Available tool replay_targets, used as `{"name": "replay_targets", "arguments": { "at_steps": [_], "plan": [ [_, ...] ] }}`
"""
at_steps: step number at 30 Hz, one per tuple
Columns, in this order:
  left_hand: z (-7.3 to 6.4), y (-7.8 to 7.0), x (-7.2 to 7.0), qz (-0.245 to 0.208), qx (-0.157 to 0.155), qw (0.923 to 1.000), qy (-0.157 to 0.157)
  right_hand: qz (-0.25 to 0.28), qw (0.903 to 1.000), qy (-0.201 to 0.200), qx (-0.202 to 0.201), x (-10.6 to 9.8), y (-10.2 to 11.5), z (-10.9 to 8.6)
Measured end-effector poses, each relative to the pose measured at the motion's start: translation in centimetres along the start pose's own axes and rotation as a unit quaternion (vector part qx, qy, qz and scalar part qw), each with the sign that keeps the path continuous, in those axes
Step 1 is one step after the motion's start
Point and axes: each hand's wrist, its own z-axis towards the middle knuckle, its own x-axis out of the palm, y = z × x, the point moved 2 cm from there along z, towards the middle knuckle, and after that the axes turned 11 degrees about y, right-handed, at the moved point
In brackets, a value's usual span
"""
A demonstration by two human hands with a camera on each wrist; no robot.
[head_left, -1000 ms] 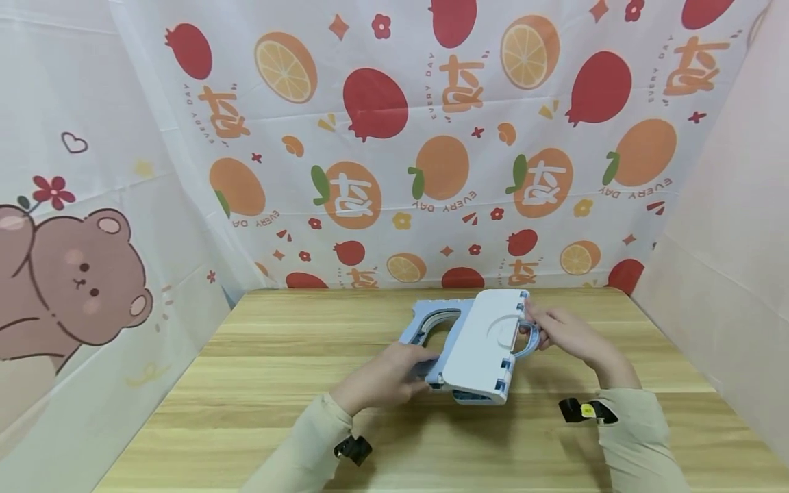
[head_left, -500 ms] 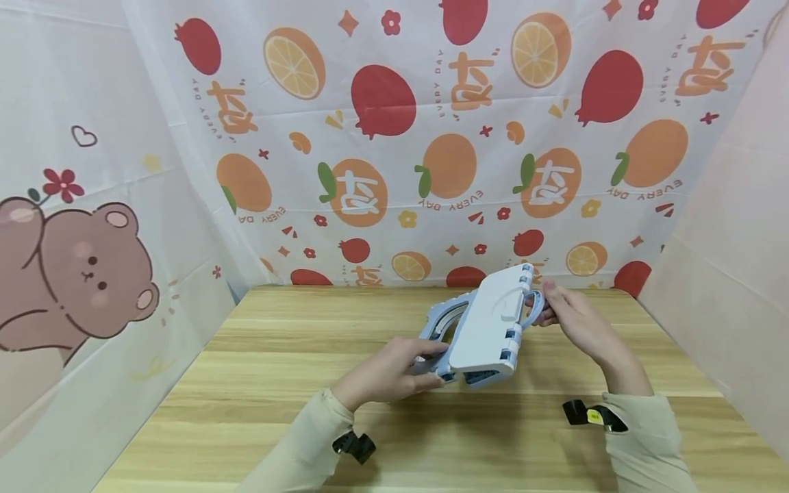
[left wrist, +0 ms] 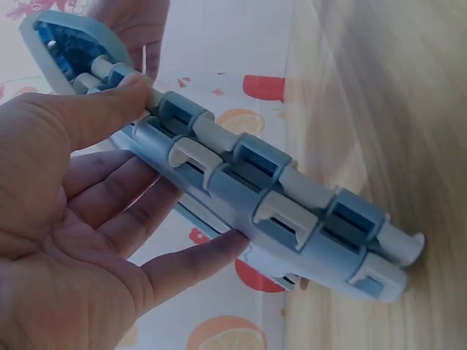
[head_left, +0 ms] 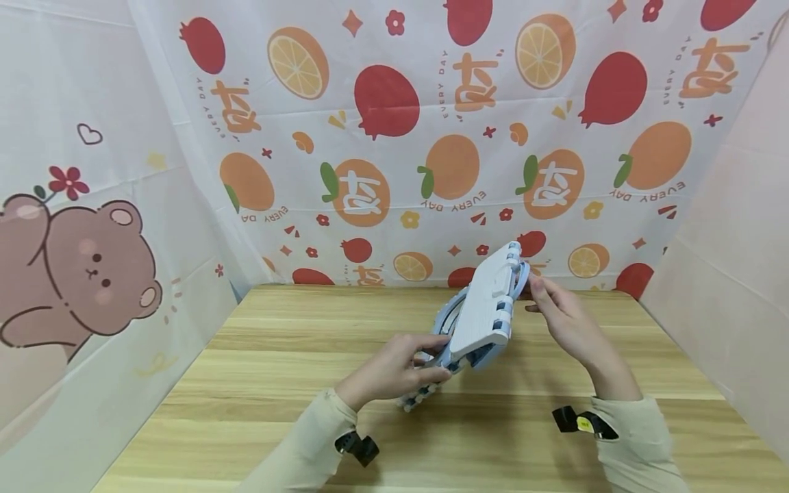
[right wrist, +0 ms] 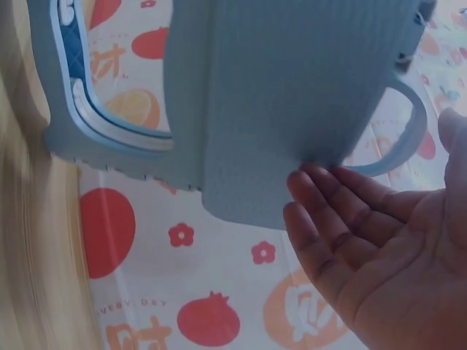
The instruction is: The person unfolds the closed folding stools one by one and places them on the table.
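Behind our fingers hangs the fruit-printed curtain [head_left: 394, 233], and beneath them spreads the wooden bench [head_left: 296, 329]. Between our two sets of fingers, tilted, is the blue-and-white folding piece [head_left: 483, 301]; whether it touches the bench we cannot tell. Our left hand [head_left: 397, 370] pinches it along the hinged edge [left wrist: 270, 189]. Our right hand [head_left: 564, 315] has loosely straightened fingers, seemingly touching its underside but gripping nothing. Just beside those fingertips is the handle loop [right wrist: 417, 135]. We judge the step in hand to be tilting the piece over; next seems to call for a firm right-hand grip while the left steadies the hinges
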Motion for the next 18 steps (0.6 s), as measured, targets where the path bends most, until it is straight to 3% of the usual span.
{"name": "replay_targets", "arguments": {
  "at_steps": [9, 18],
  "plan": [
    [0.5, 0.1, 1.0, -0.042, 0.003, 0.9984, -0.037, 0.001, 0.9993, 0.001, -0.038, 1.9, 0.6, 0.6],
    [1.1, 0.4, 2.3, -0.112, 0.008, 0.9897, -0.089, -0.005, 0.9976, 0.027, -0.063, 3.8, 1.1, 1.2]
  ]
}}
